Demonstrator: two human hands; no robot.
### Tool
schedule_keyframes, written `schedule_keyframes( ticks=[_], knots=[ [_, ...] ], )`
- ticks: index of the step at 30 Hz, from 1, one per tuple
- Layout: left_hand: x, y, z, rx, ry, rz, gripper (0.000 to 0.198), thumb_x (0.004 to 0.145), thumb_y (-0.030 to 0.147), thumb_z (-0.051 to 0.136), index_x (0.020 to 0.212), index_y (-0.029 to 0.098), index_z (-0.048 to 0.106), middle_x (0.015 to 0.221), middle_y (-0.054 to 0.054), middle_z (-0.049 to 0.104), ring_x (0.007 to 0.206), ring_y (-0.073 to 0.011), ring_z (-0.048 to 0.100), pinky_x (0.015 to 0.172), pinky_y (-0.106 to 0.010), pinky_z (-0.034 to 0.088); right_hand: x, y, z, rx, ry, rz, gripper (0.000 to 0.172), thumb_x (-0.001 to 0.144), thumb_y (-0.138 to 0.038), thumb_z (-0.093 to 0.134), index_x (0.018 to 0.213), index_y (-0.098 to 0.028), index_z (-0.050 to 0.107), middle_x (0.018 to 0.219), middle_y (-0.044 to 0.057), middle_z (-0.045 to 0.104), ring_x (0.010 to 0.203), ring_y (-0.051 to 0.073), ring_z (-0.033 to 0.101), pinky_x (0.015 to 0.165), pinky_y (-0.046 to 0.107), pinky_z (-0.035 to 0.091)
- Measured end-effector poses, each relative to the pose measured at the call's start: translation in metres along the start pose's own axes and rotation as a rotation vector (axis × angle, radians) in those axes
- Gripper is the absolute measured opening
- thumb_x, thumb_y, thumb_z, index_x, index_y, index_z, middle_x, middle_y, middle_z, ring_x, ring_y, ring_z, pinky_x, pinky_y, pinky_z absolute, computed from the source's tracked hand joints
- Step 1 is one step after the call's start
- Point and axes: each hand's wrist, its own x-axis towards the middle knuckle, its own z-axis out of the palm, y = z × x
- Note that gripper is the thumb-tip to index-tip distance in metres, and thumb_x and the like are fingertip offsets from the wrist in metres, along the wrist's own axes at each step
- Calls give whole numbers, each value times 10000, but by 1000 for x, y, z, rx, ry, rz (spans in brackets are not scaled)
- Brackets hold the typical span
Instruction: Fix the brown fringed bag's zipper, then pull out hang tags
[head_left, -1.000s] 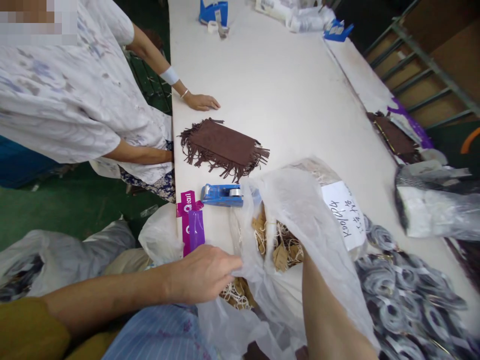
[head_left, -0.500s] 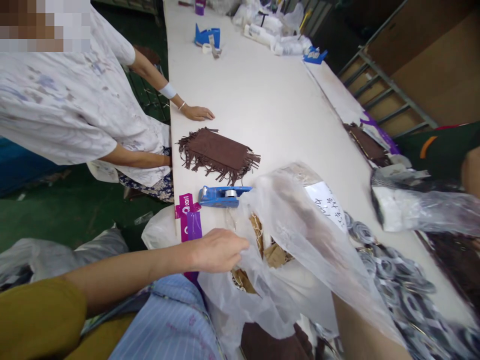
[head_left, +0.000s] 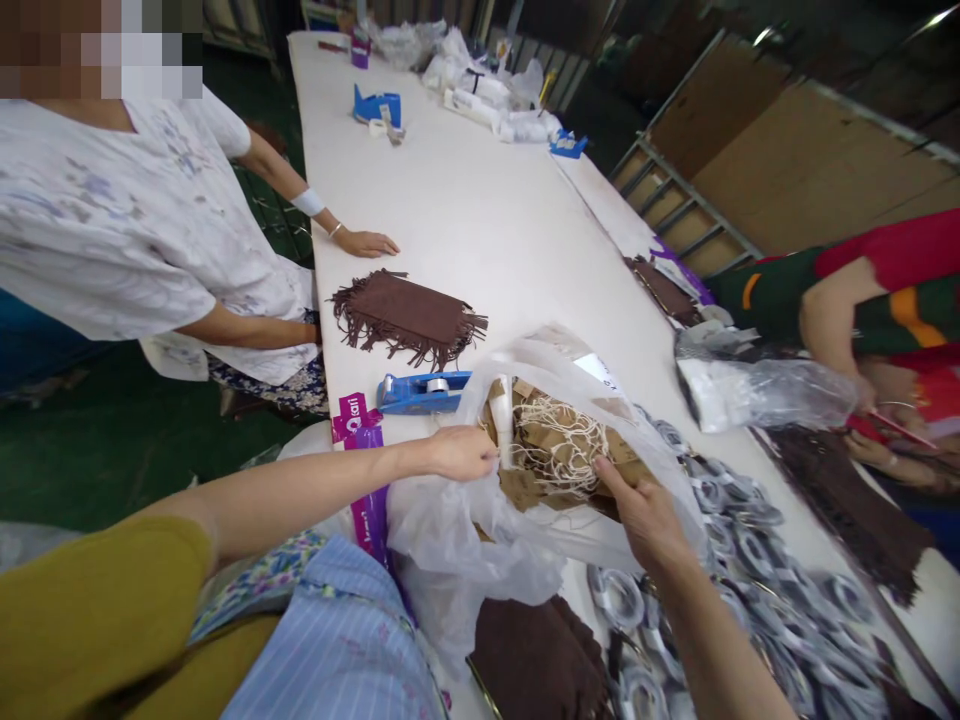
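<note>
My left hand is closed on the rim of a translucent plastic bag. Inside the open bag lie brown paper tags with tangled white strings. My right hand reaches into the bag mouth, its thumb and fingers closed on the brown tags at their right side; the fingertips under them are hidden. Just beyond my left hand stands a blue tape dispenser. A dark brown fringed pouch lies flat behind the dispenser.
A person stands at the left, one hand on the white table. Gray coiled straps fill the right front. Another brown piece lies near me. At the right, another person's hands are beside a clear-wrapped bundle.
The bag's mouth has opened wider, exposing the tags and strings. My right hand, earlier hidden behind the plastic, now shows on the tags. The view has shifted, showing more of the person at right.
</note>
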Motion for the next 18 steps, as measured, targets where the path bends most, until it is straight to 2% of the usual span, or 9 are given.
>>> schedule_keyframes(
  ticks=[3, 5, 7, 10, 12, 14, 16, 18],
  knots=[
    [15, -16, 5, -92, 35, -39, 148, 747, 191, 516, 678, 141, 637, 626, -3, 589, 611, -133, 527, 541, -226, 324, -20, 3, -3, 96, -28, 9, 476, 691, -543, 764, 982, -168, 731, 907, 65, 746, 871, 271, 696, 794, 371, 581],
    [22, -21, 7, -151, 75, -63, 172, 758, 201, 497, 711, 136, 649, 627, 1, 582, 606, -127, 518, 537, -217, 328, -34, 5, 3, 108, -96, -15, 481, 710, -560, 750, 968, -155, 725, 900, 71, 740, 897, 264, 684, 820, 363, 563],
    [27, -21, 8, -214, 114, -72, 194, 766, 213, 486, 752, 129, 660, 658, -4, 598, 620, -129, 519, 549, -214, 342, -50, 10, 13, 72, -208, -7, 500, 722, -601, 720, 918, -141, 724, 852, 82, 730, 850, 265, 680, 760, 347, 564],
    [28, -14, 4, -310, 132, -51, 211, 767, 240, 503, 778, 111, 669, 713, -20, 630, 645, -133, 533, 573, -215, 368, -70, 20, 32, -125, -420, -40, 548, 783, -665, 595, 814, -130, 706, 758, 96, 705, 737, 263, 668, 646, 326, 547],
    [25, -6, -1, -360, 119, -34, 225, 770, 257, 507, 769, 101, 669, 701, -24, 627, 629, -127, 528, 568, -214, 371, -78, 28, 44, -388, -551, -190, 488, 885, -572, 483, 874, -132, 694, 839, 109, 710, 811, 256, 668, 721, 318, 534],
    [18, 4, -6, -399, 102, -8, 240, 779, 268, 501, 767, 100, 671, 677, -18, 616, 601, -114, 507, 559, -212, 362, -82, 36, 56, -651, -652, -333, 346, 939, -380, 424, 982, -152, 680, 972, 117, 711, 932, 239, 660, 825, 303, 502],
    [10, 13, -9, -421, 65, 46, 248, 782, 279, 506, 789, 109, 687, 675, -7, 620, 598, -105, 496, 567, -209, 357, -83, 44, 71, -836, -718, -356, 265, 906, -212, 442, 1004, -160, 683, 1015, 137, 711, 968, 241, 665, 843, 303, 490],
    [2, 20, -8, -424, 13, 103, 243, 776, 282, 521, 803, 123, 703, 685, 2, 634, 616, -104, 505, 585, -205, 358, -85, 48, 90, -925, -760, -312, 232, 834, -122, 498, 932, -145, 708, 925, 164, 723, 902, 271, 690, 782, 319, 510]
  ],
)
